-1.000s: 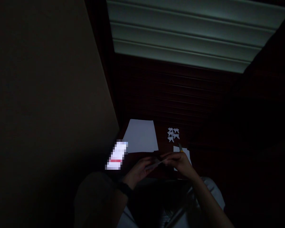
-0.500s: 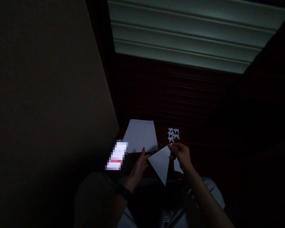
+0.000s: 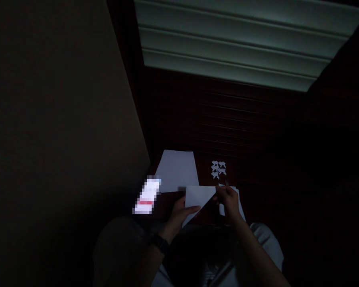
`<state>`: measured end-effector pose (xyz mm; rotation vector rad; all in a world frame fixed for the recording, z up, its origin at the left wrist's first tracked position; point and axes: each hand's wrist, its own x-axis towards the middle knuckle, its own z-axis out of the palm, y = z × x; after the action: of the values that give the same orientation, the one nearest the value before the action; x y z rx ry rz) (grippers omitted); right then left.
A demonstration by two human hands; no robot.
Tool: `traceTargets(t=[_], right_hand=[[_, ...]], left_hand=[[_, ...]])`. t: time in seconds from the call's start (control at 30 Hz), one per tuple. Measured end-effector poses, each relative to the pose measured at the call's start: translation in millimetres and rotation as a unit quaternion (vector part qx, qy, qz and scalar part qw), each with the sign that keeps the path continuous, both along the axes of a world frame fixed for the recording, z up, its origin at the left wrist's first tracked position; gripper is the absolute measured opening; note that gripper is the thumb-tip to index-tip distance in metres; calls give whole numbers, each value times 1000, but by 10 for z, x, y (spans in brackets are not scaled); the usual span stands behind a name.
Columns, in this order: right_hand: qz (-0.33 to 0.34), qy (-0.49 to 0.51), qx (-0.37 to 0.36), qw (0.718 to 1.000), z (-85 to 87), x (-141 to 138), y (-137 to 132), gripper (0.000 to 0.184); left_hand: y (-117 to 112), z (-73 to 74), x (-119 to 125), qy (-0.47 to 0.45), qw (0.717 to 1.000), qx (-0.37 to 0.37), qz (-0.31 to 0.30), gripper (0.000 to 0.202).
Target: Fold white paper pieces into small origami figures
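A sheet of white paper folded into a triangle (image 3: 196, 198) is held up between my two hands. My left hand (image 3: 179, 213) grips its left part, thumb laid across the front. At its upper right corner, the fingers of my right hand (image 3: 229, 198) pinch the tip. Another white paper piece (image 3: 239, 201) lies beneath and beside my right hand, partly hidden by it. Just beyond that hand, several small folded paper figures (image 3: 218, 169) sit grouped on the dark table.
A stack or sheet of white paper (image 3: 178, 169) lies at the back left of the table. A bright, blurred-out phone-like screen (image 3: 148, 195) is left of my left hand. A wall (image 3: 62, 99) rises at left, and a slatted panel (image 3: 227, 44) stands ahead.
The paper triangle has turned, so its long edge now faces lower right. My left hand has moved onto it, thumb over the front. More of the paper beneath my right hand shows.
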<state>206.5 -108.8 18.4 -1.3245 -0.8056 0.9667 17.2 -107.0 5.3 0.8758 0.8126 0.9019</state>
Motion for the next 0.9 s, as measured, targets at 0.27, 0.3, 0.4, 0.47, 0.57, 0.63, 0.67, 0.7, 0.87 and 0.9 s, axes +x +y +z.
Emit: traceTargets(t=[0.27, 0.3, 0.4, 0.47, 0.57, 0.63, 0.67, 0.7, 0.87, 0.9], right_hand=[[66, -8, -20, 998, -145, 198, -69, 32], [83, -15, -29, 996, -157, 226, -77, 33], [110, -38, -42, 992, -209, 295, -88, 36], [109, -53, -40, 992, -255, 321, -87, 36], [127, -57, -34, 990, -317, 329, -73, 36], [146, -68, -31, 986, -343, 319, -58, 38], [156, -79, -30, 984, -352, 312, -49, 39], [166, -93, -32, 981, -357, 305, -39, 39], [230, -140, -73, 960, -361, 284, -16, 32], [240, -149, -78, 956, -355, 288, -21, 31]], left_hand=[[133, -165, -153, 58, 998, 4, -7, 57], [149, -190, -178, 60, 998, 10, -11, 58], [194, -236, -248, 64, 997, 19, -25, 59], [221, -247, -280, 73, 996, 19, -40, 60], [261, -262, -307, 90, 994, 28, -56, 60], [281, -280, -317, 94, 993, 35, -67, 60], [287, -290, -322, 97, 992, 38, -72, 60], [290, -301, -326, 100, 991, 40, -75, 59], [277, -317, -342, 130, 989, 37, -63, 53], [271, -312, -344, 131, 989, 32, -66, 53]])
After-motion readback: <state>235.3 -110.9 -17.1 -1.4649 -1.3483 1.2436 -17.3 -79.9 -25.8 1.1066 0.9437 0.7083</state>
